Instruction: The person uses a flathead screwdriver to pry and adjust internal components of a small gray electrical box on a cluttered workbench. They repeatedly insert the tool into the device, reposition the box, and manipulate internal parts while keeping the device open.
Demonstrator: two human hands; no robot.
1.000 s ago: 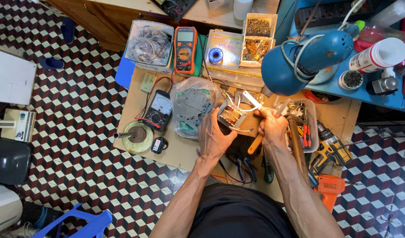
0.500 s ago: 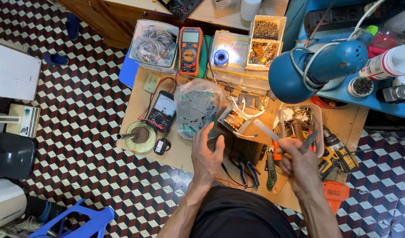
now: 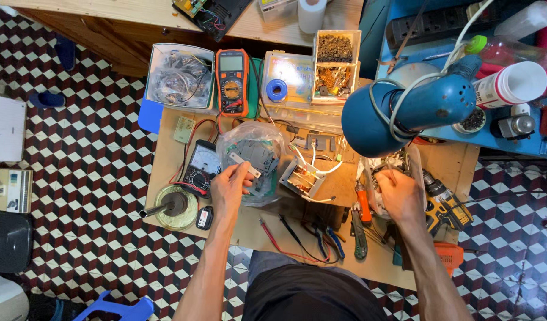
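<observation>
My left hand [image 3: 230, 185] pinches a small pale rectangular part [image 3: 245, 166] over a clear plastic bag of grey components [image 3: 257, 148]. My right hand [image 3: 398, 195] reaches into a clear tray of tools [image 3: 411, 172] at the right, fingers curled among its contents; whether it holds anything is hidden. Between the hands a small transformer with white wires [image 3: 303, 177] rests on the wooden bench [image 3: 267, 226]. An orange-handled tool [image 3: 362, 205] lies beside my right hand.
An analogue meter [image 3: 201, 169], orange multimeter [image 3: 232, 80], solder stand [image 3: 175, 207], blue desk lamp [image 3: 398, 113], yellow drill [image 3: 445, 205], pliers and red and black leads [image 3: 297, 238] crowd the bench. Boxes of parts [image 3: 336, 62] stand behind. Checkered floor lies at the left.
My left hand moved left from the transformer to the bag, now pinching the pale part. My right hand shifted right into the tool tray, and the light tool it held is gone from view.
</observation>
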